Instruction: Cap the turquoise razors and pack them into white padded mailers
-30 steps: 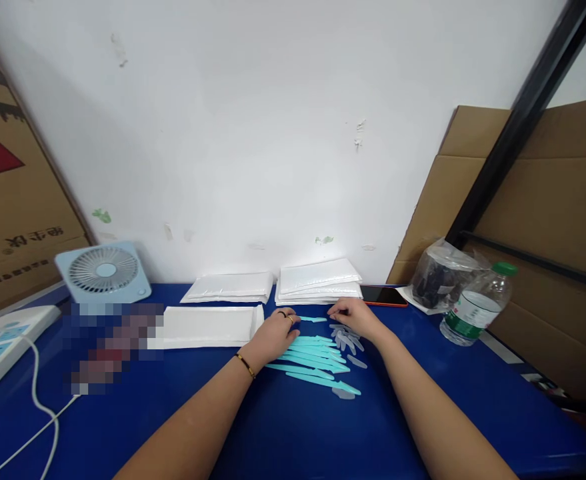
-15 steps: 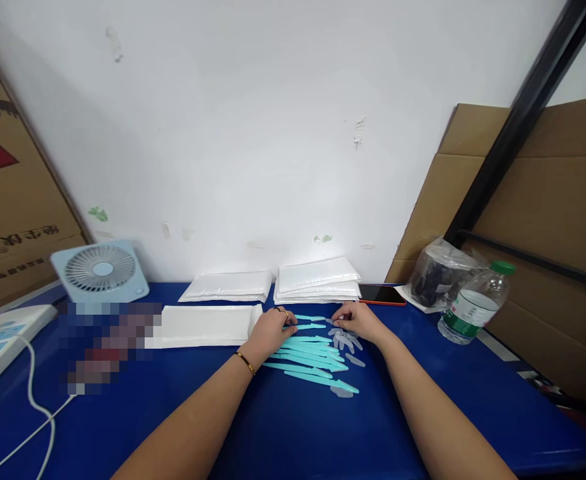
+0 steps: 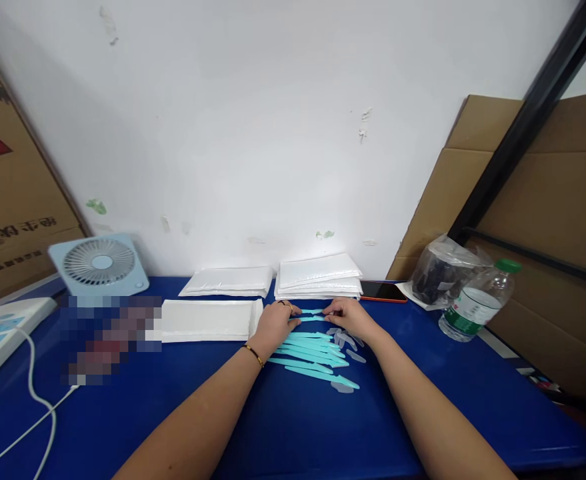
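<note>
Two thin turquoise sticks [image 3: 311,315] lie side by side between my hands. My left hand [image 3: 277,323] is closed round their left ends, beside the edge of a white padded envelope [image 3: 207,321]. My right hand [image 3: 351,317] is pinched at their right ends; any small clear piece between its fingertips is hidden. Nearer to me, several more turquoise sticks [image 3: 313,353] lie in a loose row. Several translucent covers [image 3: 355,357] are scattered at their right ends, and a single one [image 3: 343,387] lies partly under the nearest stick.
White envelopes are stacked by the wall [image 3: 317,277], with a smaller pile [image 3: 227,281] to their left. A phone [image 3: 383,291], a bagged cup [image 3: 437,273] and a water bottle [image 3: 477,303] stand or lie right. A fan [image 3: 101,263], power strip [image 3: 7,337] and white cables are left.
My right hand has moved left to the ends of the two sticks, closing the gap between my hands. My left hand still holds the left ends. The camera view has shifted slightly.
</note>
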`<action>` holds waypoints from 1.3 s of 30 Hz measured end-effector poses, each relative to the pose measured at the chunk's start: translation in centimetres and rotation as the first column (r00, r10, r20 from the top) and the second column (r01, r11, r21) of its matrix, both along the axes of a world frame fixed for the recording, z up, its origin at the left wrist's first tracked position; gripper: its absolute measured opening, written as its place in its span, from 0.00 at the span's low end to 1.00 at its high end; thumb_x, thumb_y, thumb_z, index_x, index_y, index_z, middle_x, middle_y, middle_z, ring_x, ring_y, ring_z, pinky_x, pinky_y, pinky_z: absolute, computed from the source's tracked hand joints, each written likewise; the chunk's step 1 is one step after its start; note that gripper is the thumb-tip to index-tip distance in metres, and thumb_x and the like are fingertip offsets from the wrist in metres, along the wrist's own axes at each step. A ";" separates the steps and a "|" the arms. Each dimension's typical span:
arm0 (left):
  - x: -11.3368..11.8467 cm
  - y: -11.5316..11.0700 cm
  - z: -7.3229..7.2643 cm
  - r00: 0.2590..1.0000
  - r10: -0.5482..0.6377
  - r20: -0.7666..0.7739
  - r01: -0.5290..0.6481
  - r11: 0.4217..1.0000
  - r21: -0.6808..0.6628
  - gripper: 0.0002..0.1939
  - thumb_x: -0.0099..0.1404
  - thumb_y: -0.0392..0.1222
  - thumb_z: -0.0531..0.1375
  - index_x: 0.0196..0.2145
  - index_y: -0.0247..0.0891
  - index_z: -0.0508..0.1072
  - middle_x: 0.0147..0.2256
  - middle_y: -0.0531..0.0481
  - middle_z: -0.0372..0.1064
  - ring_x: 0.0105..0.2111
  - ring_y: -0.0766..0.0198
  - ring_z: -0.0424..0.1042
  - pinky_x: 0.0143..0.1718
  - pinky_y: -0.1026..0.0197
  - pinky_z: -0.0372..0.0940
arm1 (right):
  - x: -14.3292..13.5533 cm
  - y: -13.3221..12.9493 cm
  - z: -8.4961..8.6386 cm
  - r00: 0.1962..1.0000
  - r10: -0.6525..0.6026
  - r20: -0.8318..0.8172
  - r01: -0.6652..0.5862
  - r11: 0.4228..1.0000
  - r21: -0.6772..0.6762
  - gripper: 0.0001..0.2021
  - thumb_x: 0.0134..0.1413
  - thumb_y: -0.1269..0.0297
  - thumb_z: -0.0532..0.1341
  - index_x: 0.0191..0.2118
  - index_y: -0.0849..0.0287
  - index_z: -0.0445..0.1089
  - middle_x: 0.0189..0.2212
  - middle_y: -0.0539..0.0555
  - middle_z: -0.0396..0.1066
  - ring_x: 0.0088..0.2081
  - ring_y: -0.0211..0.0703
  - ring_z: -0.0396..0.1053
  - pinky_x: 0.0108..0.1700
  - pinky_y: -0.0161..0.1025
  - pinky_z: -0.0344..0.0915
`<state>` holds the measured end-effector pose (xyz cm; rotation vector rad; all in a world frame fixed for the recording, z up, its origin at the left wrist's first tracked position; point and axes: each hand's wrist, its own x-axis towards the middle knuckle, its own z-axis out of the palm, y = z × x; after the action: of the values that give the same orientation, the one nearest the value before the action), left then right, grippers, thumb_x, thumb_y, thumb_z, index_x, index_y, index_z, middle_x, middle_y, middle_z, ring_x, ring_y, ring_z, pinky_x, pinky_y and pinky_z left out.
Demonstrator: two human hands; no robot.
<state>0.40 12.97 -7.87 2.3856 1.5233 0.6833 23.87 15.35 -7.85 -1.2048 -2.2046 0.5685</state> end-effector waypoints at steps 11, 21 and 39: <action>-1.0 -0.5 0.9 0.998 -0.067 0.015 0.068 0.984 -0.166 0.08 0.56 0.44 0.58 0.29 0.39 0.76 0.29 0.52 0.73 0.30 0.65 0.69 0.30 0.65 0.59 | 1.0 -1.1 1.1 0.991 0.091 0.098 -0.084 0.993 -0.079 0.08 0.48 0.62 0.61 0.30 0.57 0.77 0.28 0.51 0.72 0.28 0.37 0.68 0.30 0.32 0.61; -0.9 -0.3 0.6 1.000 -0.021 0.004 0.022 0.991 -0.135 0.08 0.57 0.45 0.58 0.29 0.40 0.75 0.30 0.52 0.73 0.31 0.64 0.70 0.31 0.65 0.59 | 1.2 -0.8 1.0 0.992 -0.014 0.128 0.019 0.999 -0.037 0.08 0.48 0.62 0.60 0.31 0.57 0.76 0.27 0.52 0.74 0.26 0.38 0.67 0.28 0.32 0.59; -0.8 0.4 -0.2 0.999 -0.046 -0.003 0.046 0.997 -0.060 0.07 0.57 0.45 0.59 0.29 0.42 0.76 0.30 0.54 0.73 0.30 0.65 0.69 0.32 0.66 0.58 | 0.8 -0.7 0.3 0.994 0.047 0.103 -0.046 0.999 -0.013 0.06 0.47 0.63 0.63 0.29 0.57 0.77 0.28 0.52 0.71 0.27 0.37 0.67 0.29 0.33 0.61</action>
<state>-0.40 13.33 -8.12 2.3713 1.4650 0.6136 24.66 14.62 -7.54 -1.2161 -2.3242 0.5489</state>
